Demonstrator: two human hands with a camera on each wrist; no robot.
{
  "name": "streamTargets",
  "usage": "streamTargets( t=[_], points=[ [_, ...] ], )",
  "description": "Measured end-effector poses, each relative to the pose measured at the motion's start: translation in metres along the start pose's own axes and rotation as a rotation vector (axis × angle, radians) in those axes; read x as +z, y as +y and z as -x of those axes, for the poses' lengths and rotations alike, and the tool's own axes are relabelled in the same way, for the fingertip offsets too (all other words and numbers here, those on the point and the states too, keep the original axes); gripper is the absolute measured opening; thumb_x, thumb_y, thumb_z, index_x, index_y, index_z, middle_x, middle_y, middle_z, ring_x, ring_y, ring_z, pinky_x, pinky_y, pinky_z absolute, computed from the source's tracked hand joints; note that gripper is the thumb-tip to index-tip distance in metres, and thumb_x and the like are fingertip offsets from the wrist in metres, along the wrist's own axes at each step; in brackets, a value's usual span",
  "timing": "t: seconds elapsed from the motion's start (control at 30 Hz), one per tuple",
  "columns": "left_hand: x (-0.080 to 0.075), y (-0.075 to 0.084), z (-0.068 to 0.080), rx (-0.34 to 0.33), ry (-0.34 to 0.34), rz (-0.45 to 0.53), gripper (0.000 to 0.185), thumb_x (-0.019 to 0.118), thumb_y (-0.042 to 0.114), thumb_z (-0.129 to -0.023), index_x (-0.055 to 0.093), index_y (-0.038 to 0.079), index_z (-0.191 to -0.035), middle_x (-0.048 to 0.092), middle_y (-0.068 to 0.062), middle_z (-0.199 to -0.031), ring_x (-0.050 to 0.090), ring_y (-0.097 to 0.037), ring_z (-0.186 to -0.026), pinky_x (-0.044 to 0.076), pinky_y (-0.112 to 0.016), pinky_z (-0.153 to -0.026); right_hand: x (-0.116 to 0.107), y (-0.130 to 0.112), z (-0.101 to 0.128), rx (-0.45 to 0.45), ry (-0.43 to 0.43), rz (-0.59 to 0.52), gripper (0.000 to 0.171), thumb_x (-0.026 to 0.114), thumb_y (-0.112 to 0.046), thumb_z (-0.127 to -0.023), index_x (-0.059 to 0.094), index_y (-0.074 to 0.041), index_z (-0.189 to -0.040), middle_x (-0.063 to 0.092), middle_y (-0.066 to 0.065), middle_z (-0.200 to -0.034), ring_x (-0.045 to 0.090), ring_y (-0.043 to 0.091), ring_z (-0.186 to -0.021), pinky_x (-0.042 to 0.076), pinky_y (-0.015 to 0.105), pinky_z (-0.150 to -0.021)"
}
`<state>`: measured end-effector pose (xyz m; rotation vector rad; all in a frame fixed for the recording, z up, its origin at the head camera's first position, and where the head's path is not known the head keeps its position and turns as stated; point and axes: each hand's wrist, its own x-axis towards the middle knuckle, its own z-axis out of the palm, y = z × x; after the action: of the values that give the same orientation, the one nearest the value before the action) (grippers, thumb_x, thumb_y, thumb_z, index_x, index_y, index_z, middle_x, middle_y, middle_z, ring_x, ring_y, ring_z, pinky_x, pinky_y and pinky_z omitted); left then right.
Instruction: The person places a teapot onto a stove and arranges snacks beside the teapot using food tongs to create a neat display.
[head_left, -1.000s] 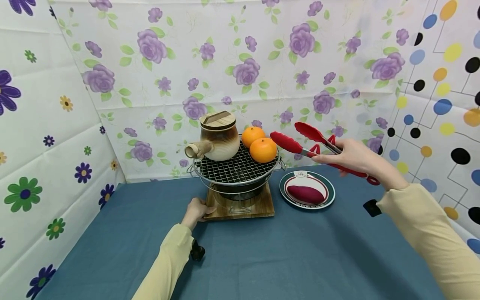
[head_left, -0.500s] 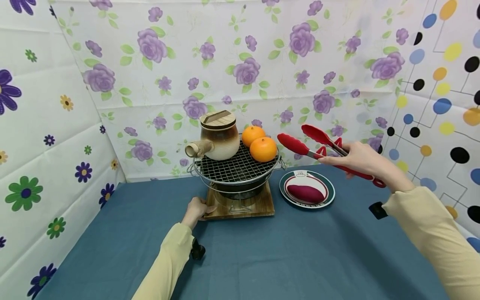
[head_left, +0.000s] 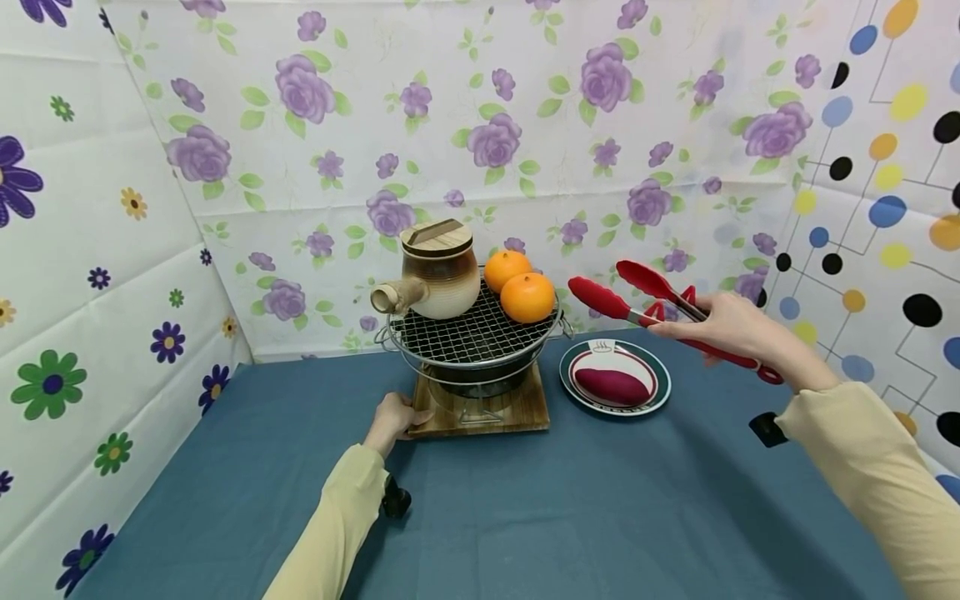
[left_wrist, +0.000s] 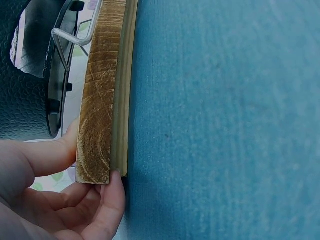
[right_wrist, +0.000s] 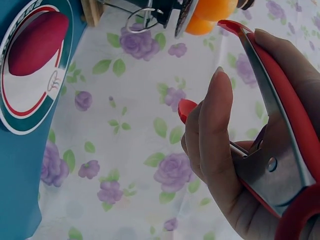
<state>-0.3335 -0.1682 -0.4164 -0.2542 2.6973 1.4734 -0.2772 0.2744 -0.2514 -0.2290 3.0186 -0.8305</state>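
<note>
My left hand (head_left: 393, 417) grips the left corner of the wooden base board (head_left: 517, 408), thumb on top and fingers curled under its edge, as the left wrist view shows. In my right hand (head_left: 738, 327) is a pair of red tongs (head_left: 600, 297), held in the air with its tips spread and nothing between them. Below the tongs, a dark red sweet potato (head_left: 613, 387) lies on a green-rimmed plate (head_left: 662, 367). Two oranges (head_left: 527, 297) sit on the right of the round grill grate (head_left: 480, 337), left of the tong tips.
A ceramic pot (head_left: 442, 283) with a wooden lid and side handle stands on the grate's left. The grill (head_left: 480, 383) rests on the board. Blue cloth (head_left: 525, 517) covers the table; patterned sheets (head_left: 420, 108) hang behind and at both sides.
My right hand and the tongs have moved right and slightly down, away from the oranges. The left hand stays on the board; the food has not moved.
</note>
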Motion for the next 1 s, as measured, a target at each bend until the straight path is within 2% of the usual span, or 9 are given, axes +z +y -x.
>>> streamTargets(
  t=[0.13, 0.37, 0.63, 0.8, 0.87, 0.97, 1.0],
  points=[
    [0.0, 0.0, 0.0, -0.015, 0.0, 0.001, 0.049, 0.073, 0.011, -0.078, 0.031, 0.015, -0.054, 0.047, -0.005, -0.051, 0.043, -0.015, -0.043, 0.052, -0.037, -0.055, 0.002, 0.006, 0.001, 0.0, -0.01, 0.004, 0.062, 0.06, -0.063, -0.074, 0.042, -0.004, -0.079, 0.054, 0.009, -0.059, 0.059, 0.021, -0.054, 0.039, 0.035, -0.055],
    [0.001, -0.001, -0.003, -0.011, 0.006, 0.011, 0.053, 0.072, 0.008, -0.078, 0.025, 0.015, -0.053, 0.03, 0.0, -0.045, 0.036, -0.013, -0.038, 0.051, -0.036, -0.052, 0.008, 0.017, 0.002, 0.028, -0.049, 0.037, 0.063, 0.058, -0.064, -0.075, 0.043, -0.003, -0.08, 0.055, 0.009, -0.056, 0.058, 0.021, -0.052, 0.039, 0.034, -0.053],
    [0.001, 0.001, -0.001, -0.011, 0.0, 0.025, 0.053, 0.072, 0.008, -0.079, 0.025, 0.015, -0.055, 0.03, 0.0, -0.046, 0.036, -0.012, -0.038, 0.051, -0.036, -0.053, 0.014, 0.026, 0.002, 0.026, -0.062, 0.047, 0.065, 0.058, -0.062, -0.076, 0.047, 0.0, -0.091, 0.054, 0.008, -0.057, 0.059, 0.02, -0.051, 0.039, 0.034, -0.054],
    [0.001, 0.001, 0.0, -0.01, 0.004, 0.007, 0.043, 0.072, 0.009, -0.078, 0.036, 0.012, -0.054, 0.046, -0.005, -0.053, 0.042, -0.013, -0.042, 0.052, -0.036, -0.054, 0.018, 0.032, 0.002, 0.016, -0.096, 0.039, 0.064, 0.059, -0.06, -0.077, 0.05, 0.001, -0.095, 0.054, 0.007, -0.055, 0.058, 0.02, -0.05, 0.039, 0.033, -0.053],
    [0.001, 0.0, 0.0, -0.004, 0.004, 0.0, 0.041, 0.072, 0.009, -0.078, 0.038, 0.012, -0.055, 0.05, -0.006, -0.055, 0.043, -0.014, -0.043, 0.052, -0.037, -0.054, 0.019, 0.035, 0.003, 0.023, -0.111, 0.032, 0.062, 0.059, -0.06, -0.077, 0.049, 0.0, -0.091, 0.052, 0.007, -0.055, 0.057, 0.021, -0.05, 0.039, 0.033, -0.052],
    [0.001, 0.0, -0.001, -0.006, 0.002, 0.009, 0.048, 0.072, 0.01, -0.079, 0.031, 0.014, -0.053, 0.045, -0.005, -0.049, 0.038, -0.012, -0.039, 0.052, -0.037, -0.054, 0.021, 0.038, 0.004, 0.007, -0.122, 0.039, 0.063, 0.059, -0.058, -0.079, 0.051, 0.002, -0.098, 0.053, 0.006, -0.055, 0.057, 0.02, -0.05, 0.04, 0.033, -0.053],
    [0.001, 0.0, 0.0, -0.004, 0.002, 0.011, 0.049, 0.072, 0.009, -0.079, 0.03, 0.014, -0.053, 0.042, -0.004, -0.048, 0.037, -0.012, -0.038, 0.051, -0.037, -0.054, 0.022, 0.039, 0.004, 0.009, -0.124, 0.039, 0.062, 0.059, -0.057, -0.079, 0.051, 0.002, -0.097, 0.053, 0.006, -0.055, 0.057, 0.02, -0.05, 0.04, 0.033, -0.054]
  ],
)
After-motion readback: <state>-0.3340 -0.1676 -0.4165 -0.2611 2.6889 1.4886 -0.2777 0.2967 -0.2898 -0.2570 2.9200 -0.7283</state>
